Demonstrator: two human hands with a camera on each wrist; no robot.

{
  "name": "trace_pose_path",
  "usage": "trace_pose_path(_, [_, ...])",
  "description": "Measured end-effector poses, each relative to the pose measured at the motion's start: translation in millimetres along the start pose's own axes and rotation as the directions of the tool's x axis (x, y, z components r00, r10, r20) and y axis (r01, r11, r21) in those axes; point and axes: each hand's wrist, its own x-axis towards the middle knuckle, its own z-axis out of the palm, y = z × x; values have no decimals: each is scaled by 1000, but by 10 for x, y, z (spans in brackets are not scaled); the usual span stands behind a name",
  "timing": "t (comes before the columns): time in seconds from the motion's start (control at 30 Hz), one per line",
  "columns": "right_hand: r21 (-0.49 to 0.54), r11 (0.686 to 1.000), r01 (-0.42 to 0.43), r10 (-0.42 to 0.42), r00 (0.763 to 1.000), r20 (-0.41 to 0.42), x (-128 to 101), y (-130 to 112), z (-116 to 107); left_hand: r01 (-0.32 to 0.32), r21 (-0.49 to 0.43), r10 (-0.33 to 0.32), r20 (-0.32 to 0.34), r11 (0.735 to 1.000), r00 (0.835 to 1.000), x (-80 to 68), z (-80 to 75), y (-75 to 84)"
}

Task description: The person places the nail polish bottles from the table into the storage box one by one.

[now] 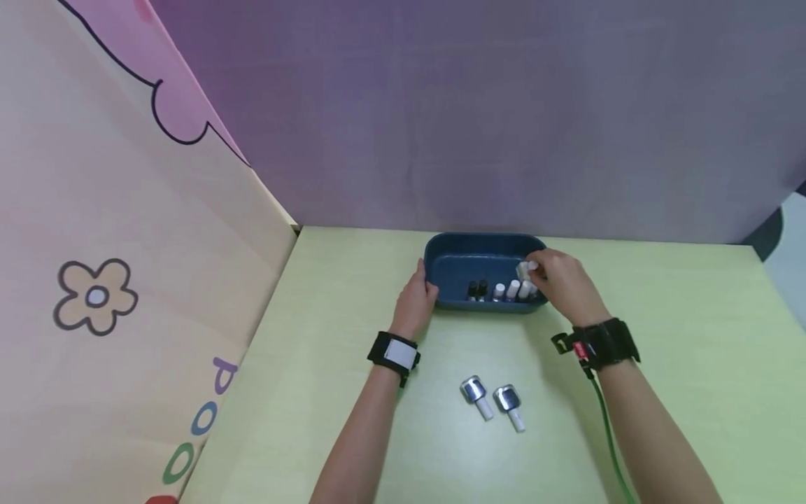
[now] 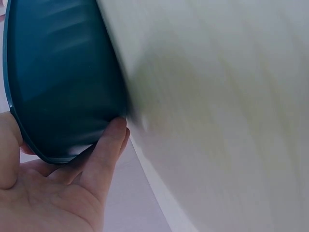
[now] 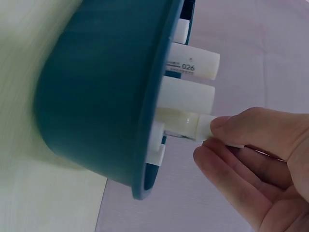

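A dark blue plastic tray [image 1: 453, 306] stands near the table's back edge. My left hand [image 1: 413, 302] holds its left end, the thumb by the rim and the fingers along the outer wall, as the left wrist view shows. At the tray's right end my right hand [image 1: 565, 281] pinches a nail polish bottle [image 3: 181, 123] by its white cap. That bottle looks pale and is partly hidden behind the tray wall. Several more bottles stand along the front side inside: white-capped ones [image 1: 513, 288] and black-capped ones [image 1: 482, 288]. One white cap [image 3: 198, 60] is marked 026.
Two nail polish bottles with silvery square bodies, a left one [image 1: 474, 390] and a right one [image 1: 507, 399], lie on the pale green table [image 1: 340, 336] between my forearms. A green cable [image 1: 609, 434] trails from the right wristband. A purple-grey backdrop [image 1: 504, 126] rises behind the tray.
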Motion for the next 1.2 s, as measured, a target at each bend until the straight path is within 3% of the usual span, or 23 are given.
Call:
trace_pose_path(0.67, [-11, 999, -47, 47, 995, 87, 53, 120, 40, 6, 18, -6, -2, 1000, 1000, 11, 8, 24])
trace_pose_path(1.2, [-5, 999, -37, 37, 995, 91, 103, 129, 58, 4, 15, -4, -4, 1000, 1000, 5, 10, -1])
